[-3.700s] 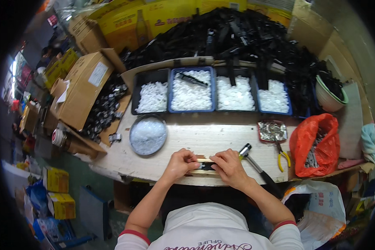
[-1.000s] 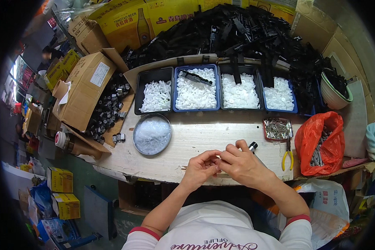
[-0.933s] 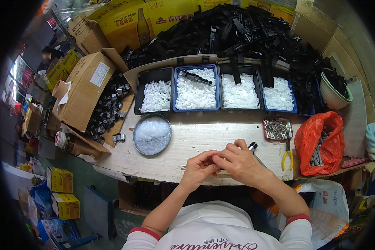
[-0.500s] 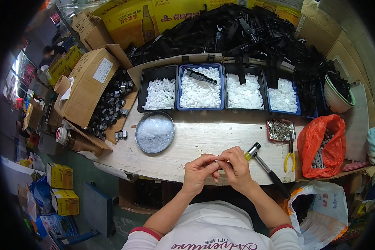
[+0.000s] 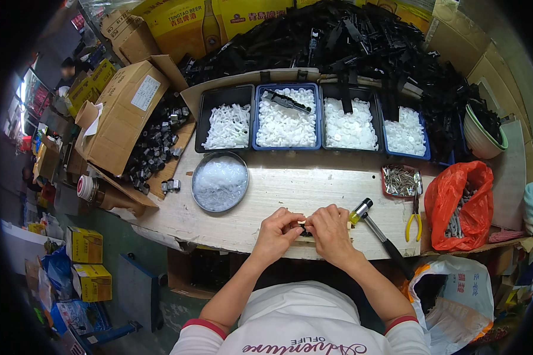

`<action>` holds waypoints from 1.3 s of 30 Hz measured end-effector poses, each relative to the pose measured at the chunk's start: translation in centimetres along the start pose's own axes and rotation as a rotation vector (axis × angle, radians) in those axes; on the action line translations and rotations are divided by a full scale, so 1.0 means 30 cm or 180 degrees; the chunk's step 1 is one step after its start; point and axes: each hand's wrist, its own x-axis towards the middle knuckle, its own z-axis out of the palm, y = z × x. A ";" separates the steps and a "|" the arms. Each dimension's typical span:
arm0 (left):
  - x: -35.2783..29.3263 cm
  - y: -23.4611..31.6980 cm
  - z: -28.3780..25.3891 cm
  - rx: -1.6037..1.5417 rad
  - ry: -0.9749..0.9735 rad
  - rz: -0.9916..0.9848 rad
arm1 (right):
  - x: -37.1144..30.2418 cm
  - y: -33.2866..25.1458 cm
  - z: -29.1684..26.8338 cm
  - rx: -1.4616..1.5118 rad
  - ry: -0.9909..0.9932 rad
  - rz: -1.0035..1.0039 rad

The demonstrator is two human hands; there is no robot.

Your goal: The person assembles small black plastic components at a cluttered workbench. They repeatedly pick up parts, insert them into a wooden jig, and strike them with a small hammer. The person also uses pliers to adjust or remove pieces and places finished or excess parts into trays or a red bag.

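Far left, two yellow boxes [image 5: 84, 245] stood on the floor, and up from them one big open cardboard box [image 5: 121, 121] tipped toward a spill of black-and-silver parts [image 5: 154, 148], too many to count! Then came one round dish [image 5: 221, 210] of clear bits, well in from the desk's [image 5: 302, 186] left edge. Behind it ran the line-up, four trays side by side: black tray [image 5: 225, 98], blue tray [image 5: 285, 147], second black tray [image 5: 361, 97], second blue tray [image 5: 407, 157], all loaded white, with one black strip [image 5: 287, 101] lying across the second. A bare stretch of desk opened in front of them, good room from dish to hammer.

And here, at the front edge, the action: left hand [image 5: 276, 235] and right hand [image 5: 331, 234], both with a narrow grip, fingertips pinched on one small dark piece [image 5: 305, 231], mostly hidden between them. Just right lay one hammer [image 5: 374, 226], its handle poking past the front edge. Next, one red tray [image 5: 399, 196] of metal pins, one pair of yellow-handled pliers [image 5: 414, 226] just below, and one red bag [image 5: 438, 207] crowding the right side, leaving little room there.
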 end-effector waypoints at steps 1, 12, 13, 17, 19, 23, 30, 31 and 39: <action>0.002 0.000 -0.001 0.0029 -0.0008 -0.0020 | 0.001 -0.005 0.003 -0.0042 0.0004 -0.0070; 0.015 0.020 -0.007 0.0674 -0.0156 0.0013 | 0.000 0.003 0.001 -0.0182 -0.0218 -0.0163; 0.017 0.023 -0.005 0.0712 -0.0166 0.0009 | -0.001 0.007 -0.004 -0.0156 -0.0230 -0.0177; 0.037 0.025 0.015 0.1778 -0.0262 0.0357 | 0.000 0.057 -0.049 -0.0036 0.0056 -0.0106; 0.065 0.050 0.019 0.2383 -0.0475 0.0352 | -0.003 0.115 -0.112 -0.0090 0.0361 0.0124; 0.176 0.100 0.001 0.2601 -0.1325 0.0282 | -0.020 0.288 -0.280 -0.1111 0.0721 0.0816; 0.573 0.181 0.170 0.2573 0.0023 0.1336 | -0.065 0.467 -0.337 -0.2174 0.0121 0.1551; 0.622 0.189 0.202 0.2682 0.0086 0.1302 | -0.066 0.485 -0.329 -0.2209 0.0050 0.1526; 0.805 0.123 0.255 0.3013 0.0062 0.1329 | -0.056 0.474 -0.347 -0.1639 0.0391 0.1410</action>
